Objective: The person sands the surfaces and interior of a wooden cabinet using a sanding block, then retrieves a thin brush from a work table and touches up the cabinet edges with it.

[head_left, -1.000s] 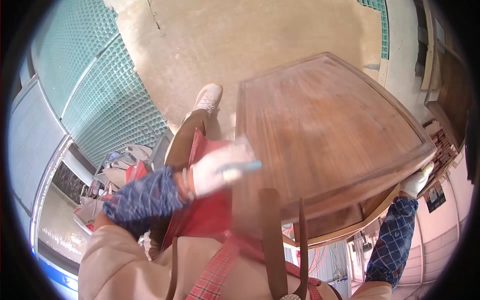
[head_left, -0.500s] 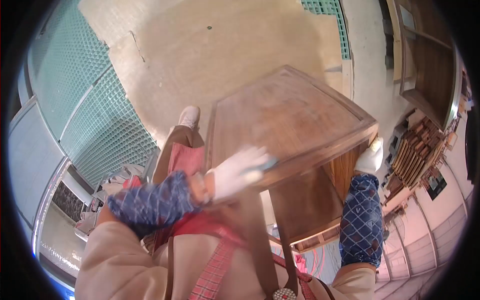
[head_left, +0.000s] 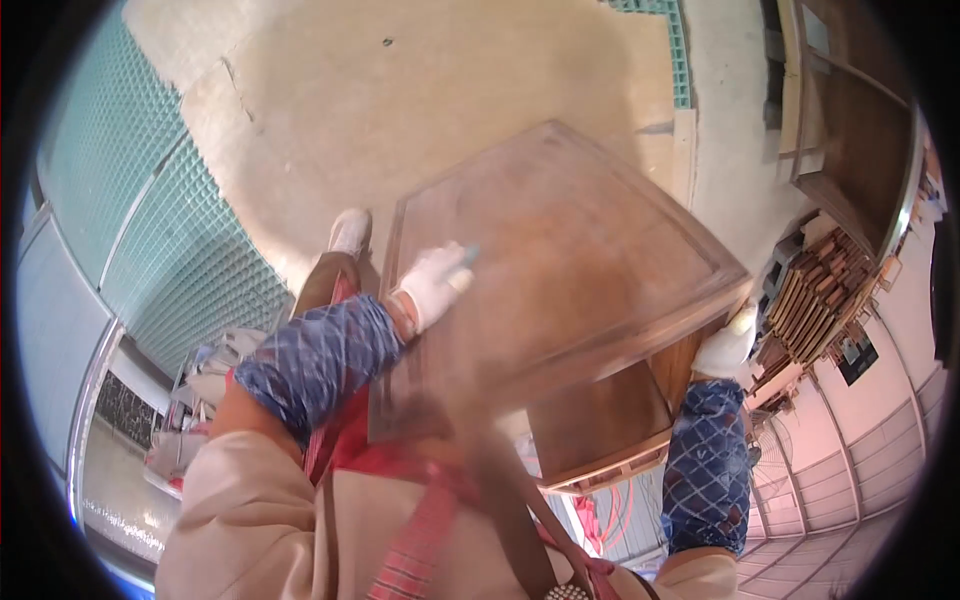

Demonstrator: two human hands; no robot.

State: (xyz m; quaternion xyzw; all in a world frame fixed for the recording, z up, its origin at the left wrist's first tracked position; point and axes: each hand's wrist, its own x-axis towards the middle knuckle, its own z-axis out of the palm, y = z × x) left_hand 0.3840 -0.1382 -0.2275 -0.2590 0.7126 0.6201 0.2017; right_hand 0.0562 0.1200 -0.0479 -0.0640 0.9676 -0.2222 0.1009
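And the left hand (head_left: 435, 287), fingers closed on a teal pad (head_left: 470, 256), has swept from the near edge to the left side of the wooden cabinet (head_left: 580, 265) just ahead; right hand (head_left: 725, 347) stays at its near-right corner, grip impossible to tell.

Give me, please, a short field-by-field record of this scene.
Furniture: brown wooden cabinet, framed panel facing up
Left hand: white-gloved, holding small teal pad at the panel; contact blurred
Right hand: white-gloved, at the cabinet's near right corner
Sleeve covers: blue, lattice-patterned
Far right: stacked wooden pieces
Left: teal grating
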